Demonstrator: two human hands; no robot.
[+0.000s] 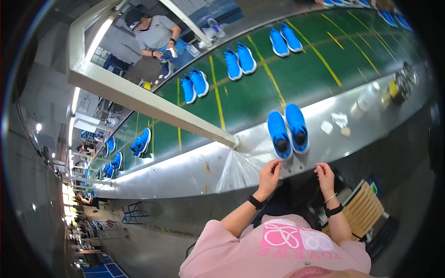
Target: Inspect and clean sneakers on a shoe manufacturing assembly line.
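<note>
A pair of blue running shoes with white soles, the left shoe [277, 127] and the right shoe [295, 121], stands on the metal ledge with toes toward the conveyor and dark stuff inside the openings. My left hand [269, 177] is at the heel of the left shoe, fingertips touching it or very close, thumb apart. To the right of the heels, my right hand [325, 177] hovers beyond the ledge's front edge with fingers loosely bent. No object shows in either hand.
A green conveyor belt [259, 88] with yellow lines carries several blue pairs. A white slanted post [153, 102] and a clear plastic bag [238, 171] are at the left. White pads [327, 127], a bottle [366, 99] and a metal-topped jar [396, 90] sit right. A co-worker [155, 37] handles a shoe opposite.
</note>
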